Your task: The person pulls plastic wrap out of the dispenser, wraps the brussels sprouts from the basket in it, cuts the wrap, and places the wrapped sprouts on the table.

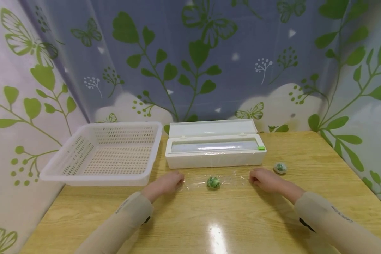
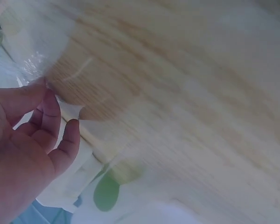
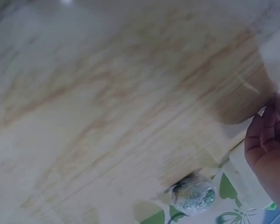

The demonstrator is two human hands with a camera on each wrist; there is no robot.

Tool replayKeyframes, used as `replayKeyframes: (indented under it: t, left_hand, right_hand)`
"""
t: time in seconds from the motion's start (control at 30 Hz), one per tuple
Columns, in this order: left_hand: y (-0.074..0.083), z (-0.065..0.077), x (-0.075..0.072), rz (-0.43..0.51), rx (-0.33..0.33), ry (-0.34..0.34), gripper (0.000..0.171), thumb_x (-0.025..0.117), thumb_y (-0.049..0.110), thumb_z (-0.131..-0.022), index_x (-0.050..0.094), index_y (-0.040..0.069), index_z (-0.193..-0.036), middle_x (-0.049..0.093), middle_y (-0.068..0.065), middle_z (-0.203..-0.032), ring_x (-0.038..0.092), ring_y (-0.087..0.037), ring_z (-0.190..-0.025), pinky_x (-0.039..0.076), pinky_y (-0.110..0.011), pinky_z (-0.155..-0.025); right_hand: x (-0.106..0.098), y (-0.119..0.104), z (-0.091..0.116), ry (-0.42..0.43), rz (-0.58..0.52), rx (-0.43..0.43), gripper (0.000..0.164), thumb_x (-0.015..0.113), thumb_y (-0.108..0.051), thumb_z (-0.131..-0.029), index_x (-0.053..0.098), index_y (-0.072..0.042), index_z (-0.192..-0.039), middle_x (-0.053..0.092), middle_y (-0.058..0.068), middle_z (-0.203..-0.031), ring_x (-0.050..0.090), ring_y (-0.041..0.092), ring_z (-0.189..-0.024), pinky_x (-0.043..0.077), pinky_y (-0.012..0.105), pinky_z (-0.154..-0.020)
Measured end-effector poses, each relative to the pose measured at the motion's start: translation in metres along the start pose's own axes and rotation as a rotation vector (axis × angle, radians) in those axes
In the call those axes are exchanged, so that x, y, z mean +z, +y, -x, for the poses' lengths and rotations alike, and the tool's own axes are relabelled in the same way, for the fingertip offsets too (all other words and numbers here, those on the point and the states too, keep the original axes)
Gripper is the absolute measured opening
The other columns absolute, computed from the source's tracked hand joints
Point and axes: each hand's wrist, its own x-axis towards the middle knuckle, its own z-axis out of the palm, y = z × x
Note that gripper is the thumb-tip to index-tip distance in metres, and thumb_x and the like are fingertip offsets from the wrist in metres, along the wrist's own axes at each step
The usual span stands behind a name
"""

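While the left hand point(image 1: 170, 182) pinches one end of a clear film point(image 1: 231, 180) between thumb and fingers, the right hand point(image 1: 266, 179) pinches the other, and the strip spans the gap between them, low at the desk point(image 1: 184, 222). A green lump point(image 1: 213, 182) sits about midway between the two hands; from here I can't make out whether film passes over or under it. Just beyond the right hand, to its right, rests a wrapped lump point(image 1: 280, 168). Past both hands stands a white box point(image 1: 216, 160), lid raised, and a white basket point(image 1: 98, 180) sits left of the left hand.
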Motion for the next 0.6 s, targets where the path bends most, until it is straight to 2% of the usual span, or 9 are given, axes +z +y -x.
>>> replayKeyframes:
  t: [0.17, 0.37, 0.5, 0.6]
  left_hand:
    - [-0.003, 0.002, 0.003, 0.015, 0.016, -0.024, 0.008, 0.045, 0.001, -0.09, 0.05, 0.005, -0.086, 0.045, -0.002, -0.08, 0.048, -0.018, -0.076, 0.043, -0.033, -0.071]
    - [-0.002, 0.006, -0.003, 0.032, 0.058, -0.053, 0.008, 0.043, 0.0, -0.09, 0.051, 0.002, -0.09, 0.046, -0.005, -0.085, 0.049, -0.021, -0.082, 0.043, -0.033, -0.076]
    - [-0.001, 0.008, -0.008, 0.069, 0.045, -0.09, 0.009, 0.046, 0.0, -0.088, 0.053, 0.001, -0.094, 0.048, -0.006, -0.088, 0.05, -0.021, -0.086, 0.044, -0.033, -0.078]
    - [0.0, 0.007, -0.011, 0.079, 0.037, -0.089, 0.011, 0.052, 0.002, -0.085, 0.055, 0.001, -0.095, 0.052, -0.005, -0.088, 0.052, -0.02, -0.083, 0.045, -0.032, -0.075]
  right_hand:
    - [0.001, 0.002, 0.002, -0.002, -0.023, 0.001, 0.019, 0.06, 0.009, -0.075, 0.053, -0.008, -0.073, 0.049, -0.001, -0.074, 0.049, 0.014, -0.068, 0.043, 0.031, -0.059]
    - [-0.002, 0.002, 0.003, -0.001, -0.049, -0.021, 0.019, 0.059, 0.011, -0.074, 0.055, -0.008, -0.074, 0.052, 0.002, -0.074, 0.051, 0.015, -0.068, 0.044, 0.032, -0.06]
    - [-0.006, -0.001, 0.003, -0.005, -0.065, 0.003, 0.015, 0.058, 0.008, -0.077, 0.057, -0.007, -0.076, 0.056, 0.0, -0.075, 0.055, 0.016, -0.07, 0.046, 0.031, -0.06]
    - [-0.008, -0.003, 0.003, -0.009, -0.07, 0.036, 0.009, 0.058, 0.004, -0.079, 0.059, -0.005, -0.079, 0.059, 0.0, -0.077, 0.057, 0.017, -0.073, 0.047, 0.03, -0.062]
